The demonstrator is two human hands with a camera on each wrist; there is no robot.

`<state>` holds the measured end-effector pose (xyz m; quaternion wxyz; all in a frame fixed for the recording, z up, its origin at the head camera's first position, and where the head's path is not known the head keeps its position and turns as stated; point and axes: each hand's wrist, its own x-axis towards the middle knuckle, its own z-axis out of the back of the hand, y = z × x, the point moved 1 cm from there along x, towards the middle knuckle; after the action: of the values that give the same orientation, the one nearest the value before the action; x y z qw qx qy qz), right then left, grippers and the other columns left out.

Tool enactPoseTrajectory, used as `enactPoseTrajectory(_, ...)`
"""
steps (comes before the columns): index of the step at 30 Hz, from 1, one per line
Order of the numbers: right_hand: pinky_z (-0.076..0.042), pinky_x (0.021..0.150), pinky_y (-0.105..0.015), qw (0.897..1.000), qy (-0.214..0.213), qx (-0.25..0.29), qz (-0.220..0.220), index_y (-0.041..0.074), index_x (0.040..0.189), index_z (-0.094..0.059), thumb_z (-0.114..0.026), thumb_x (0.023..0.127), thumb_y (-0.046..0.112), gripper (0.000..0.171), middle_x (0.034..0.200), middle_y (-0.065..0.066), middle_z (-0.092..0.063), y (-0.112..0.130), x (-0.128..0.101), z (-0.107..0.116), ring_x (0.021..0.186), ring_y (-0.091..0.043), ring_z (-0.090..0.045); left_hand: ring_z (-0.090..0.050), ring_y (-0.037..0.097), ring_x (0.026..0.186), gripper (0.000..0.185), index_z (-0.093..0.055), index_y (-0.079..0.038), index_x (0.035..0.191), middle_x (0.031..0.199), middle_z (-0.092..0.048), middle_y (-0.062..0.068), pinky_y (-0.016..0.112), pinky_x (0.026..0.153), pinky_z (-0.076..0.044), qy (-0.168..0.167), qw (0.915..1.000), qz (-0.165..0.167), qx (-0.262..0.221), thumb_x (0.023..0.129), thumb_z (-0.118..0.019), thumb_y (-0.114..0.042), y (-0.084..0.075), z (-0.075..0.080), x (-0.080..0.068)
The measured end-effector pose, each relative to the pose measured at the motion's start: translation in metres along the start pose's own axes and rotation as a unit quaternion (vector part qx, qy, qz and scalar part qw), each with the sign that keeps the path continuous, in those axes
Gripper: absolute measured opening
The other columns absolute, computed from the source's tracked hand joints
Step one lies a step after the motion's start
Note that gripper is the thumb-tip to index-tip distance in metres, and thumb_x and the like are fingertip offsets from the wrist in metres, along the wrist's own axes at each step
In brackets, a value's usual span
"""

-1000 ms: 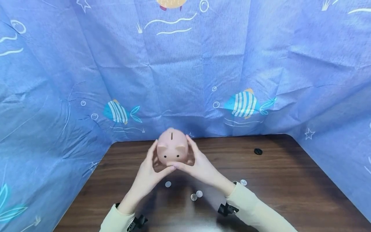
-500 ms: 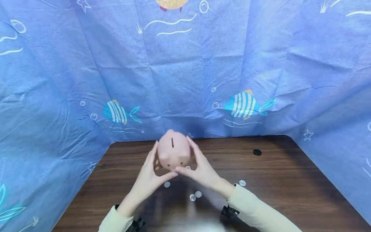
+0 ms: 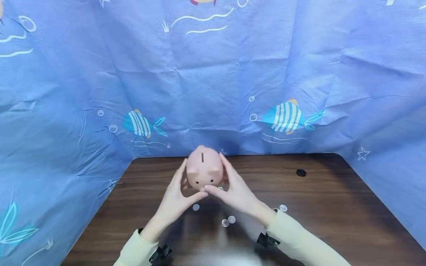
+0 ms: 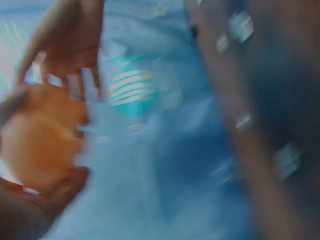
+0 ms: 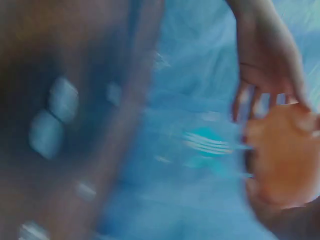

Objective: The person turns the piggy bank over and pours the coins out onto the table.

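Note:
A pink piggy bank (image 3: 204, 168) is held above the far middle of the table, with its coin slot on top and its eyes toward me. My left hand (image 3: 173, 199) grips its left side. From the right, my right hand (image 3: 237, 192) grips it too, and the two thumbs meet at the snout. Both wrist views are blurred, but the piggy bank (image 4: 45, 137) shows between the hands in each. The underside is hidden in the head view. Several silver coins lie on the table, one coin (image 3: 220, 188) partly visible just below the bank and another coin (image 3: 196, 207) near my left thumb.
Two coins (image 3: 225, 223) lie close together nearer me, and a further coin (image 3: 283, 208) is beside my right sleeve. A black round disc (image 3: 301, 172) rests at the back right of the brown wooden table (image 3: 319, 195). Blue fish-print cloth (image 3: 213, 92) hangs behind and at both sides.
The piggy bank tips face-down toward me, then tilts back up, held in both hands throughout. A coin beneath it has come into sight. The head view has shifted slightly.

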<state>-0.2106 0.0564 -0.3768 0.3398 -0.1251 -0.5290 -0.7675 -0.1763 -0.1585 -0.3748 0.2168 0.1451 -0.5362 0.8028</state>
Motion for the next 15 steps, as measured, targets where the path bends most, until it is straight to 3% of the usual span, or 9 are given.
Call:
enactPoseTrajectory(2,-0.046,0.107,-0.038,0.980,-0.044,-0.016,0.192,0.003,0.159,-0.018,-0.079,0.087,0.042,0.101,0.156,-0.022,-0.034,0.017,0.002,0.010,0.133,-0.028,-0.049,-0.049,0.022,0.134,0.103,-0.017,-0.007,0.161,0.161,-0.028,0.017,0.023,0.100,-0.048,-0.020,0.9827,-0.178,0.045,0.086,-0.082,-0.035,-0.019,0.006,0.000)
enactPoseTrajectory(4,-0.040,0.113,-0.042,0.931,-0.086,-0.033,0.353,-0.007,0.154,-0.020,-0.078,0.088,0.034,0.098,0.156,-0.032,-0.028,0.026,0.004,0.017,0.141,-0.038,-0.038,-0.043,0.029,0.139,0.098,-0.018,0.004,0.156,0.160,-0.027,0.025,0.025,0.103,-0.046,-0.047,0.9400,-0.325,0.094,0.089,-0.078,-0.034,-0.032,0.010,0.001)
enactPoseTrajectory(6,-0.040,0.113,-0.044,0.906,-0.101,-0.026,0.410,-0.014,0.150,-0.019,-0.079,0.086,0.030,0.097,0.151,-0.038,-0.028,0.026,0.005,0.018,0.141,-0.044,-0.035,-0.043,0.030,0.140,0.094,-0.017,0.009,0.153,0.157,-0.029,0.030,0.025,0.102,-0.047,-0.047,0.9203,-0.373,0.109,0.091,-0.075,-0.032,-0.039,0.010,0.001)
enactPoseTrajectory(7,-0.039,0.113,-0.044,0.914,-0.100,-0.018,0.393,-0.014,0.150,-0.018,-0.079,0.087,0.031,0.099,0.151,-0.038,-0.028,0.023,0.004,0.018,0.141,-0.044,-0.035,-0.044,0.031,0.139,0.094,-0.018,0.009,0.153,0.156,-0.032,0.029,0.027,0.102,-0.048,-0.043,0.9242,-0.362,0.113,0.091,-0.075,-0.033,-0.038,0.009,0.001)
enactPoseTrajectory(8,-0.040,0.112,-0.041,0.935,-0.089,-0.002,0.343,-0.011,0.152,-0.017,-0.080,0.087,0.032,0.100,0.152,-0.035,-0.029,0.019,0.002,0.016,0.140,-0.039,-0.038,-0.046,0.028,0.137,0.097,-0.018,0.005,0.156,0.155,-0.035,0.025,0.027,0.102,-0.049,-0.030,0.9427,-0.316,0.103,0.090,-0.076,-0.036,-0.036,0.006,0.001)
enactPoseTrajectory(10,-0.044,0.108,-0.035,0.984,-0.049,0.049,0.166,-0.003,0.157,-0.016,-0.081,0.087,0.034,0.102,0.154,-0.026,-0.034,0.012,-0.002,0.011,0.136,-0.030,-0.046,-0.055,0.021,0.128,0.101,-0.019,-0.004,0.160,0.153,-0.043,0.016,0.026,0.095,-0.053,-0.002,0.9845,-0.161,0.068,0.087,-0.080,-0.039,-0.029,0.000,0.002)
enactPoseTrajectory(11,-0.047,0.104,-0.034,0.995,-0.023,0.082,0.061,0.002,0.159,-0.015,-0.080,0.088,0.035,0.102,0.155,-0.022,-0.035,0.007,-0.004,0.007,0.132,-0.027,-0.050,-0.058,0.018,0.124,0.103,-0.020,-0.009,0.161,0.151,-0.046,0.011,0.028,0.093,-0.054,0.007,0.9961,-0.072,0.050,0.085,-0.081,-0.041,-0.024,-0.002,0.002)
enactPoseTrajectory(13,-0.050,0.101,-0.036,0.987,0.007,0.115,-0.114,0.011,0.162,-0.011,-0.076,0.092,0.035,0.099,0.155,-0.015,-0.039,0.001,-0.007,0.002,0.127,-0.023,-0.055,-0.061,0.019,0.121,0.103,-0.019,-0.018,0.162,0.150,-0.048,0.005,0.033,0.093,-0.055,0.018,0.9973,0.069,0.014,0.084,-0.083,-0.041,-0.014,-0.007,0.003)
enactPoseTrajectory(15,-0.052,0.099,-0.040,0.975,0.014,0.123,-0.182,0.015,0.163,-0.010,-0.076,0.092,0.035,0.099,0.155,-0.013,-0.040,0.004,-0.008,0.000,0.124,-0.024,-0.058,-0.063,0.021,0.119,0.103,-0.020,-0.021,0.162,0.150,-0.049,0.004,0.035,0.094,-0.055,0.013,0.9927,0.120,-0.001,0.083,-0.085,-0.036,-0.010,-0.008,0.001)
